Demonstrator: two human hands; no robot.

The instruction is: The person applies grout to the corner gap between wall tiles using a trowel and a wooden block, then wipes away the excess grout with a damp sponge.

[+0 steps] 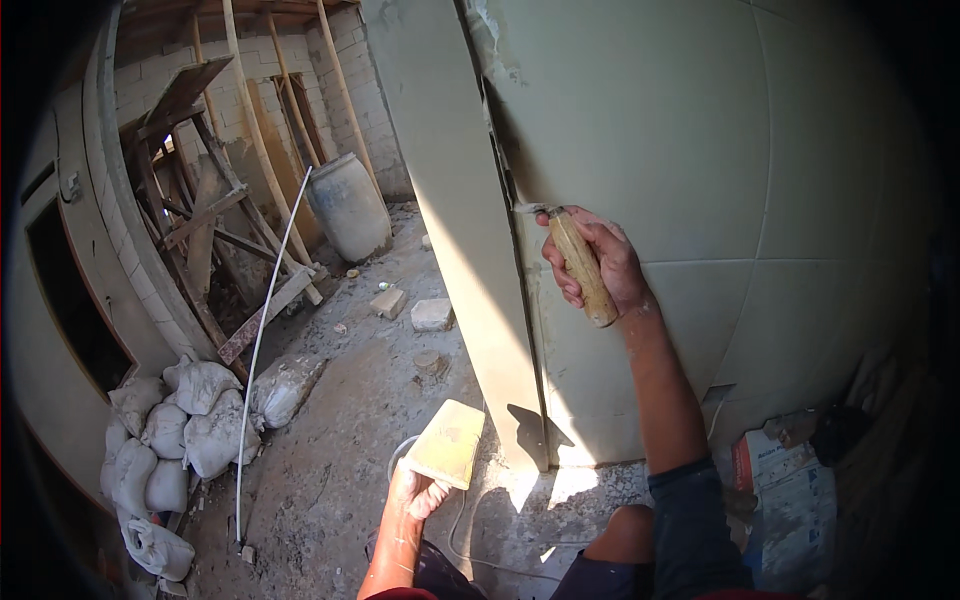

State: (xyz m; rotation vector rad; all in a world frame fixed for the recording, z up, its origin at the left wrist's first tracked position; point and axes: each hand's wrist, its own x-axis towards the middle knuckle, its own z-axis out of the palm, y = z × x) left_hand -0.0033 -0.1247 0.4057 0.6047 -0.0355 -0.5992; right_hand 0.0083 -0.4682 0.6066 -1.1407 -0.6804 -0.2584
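My right hand (600, 260) is closed around the worn wooden handle (578, 265) of a trowel. Its thin metal blade (530, 207) reaches left to the vertical edge of the large tiled wall panel (660, 140), beside a dark gap. Lower down, my left hand (418, 492) grips a pale yellow, flat-sided piece (449, 443) from below; whether it is hollow cannot be made out. It is held apart from the wall, in front of the narrow upright strip (480, 300). Fingers of the left hand are partly hidden behind it.
Stuffed white sacks (215, 425) are piled at the left, with a long white pipe (268, 300) leaning past them. Behind are a blue-grey barrel (348, 210), wooden scaffolding (205, 215) and loose blocks (432, 315). A cable (460, 530) and a printed bag (790, 500) lie low.
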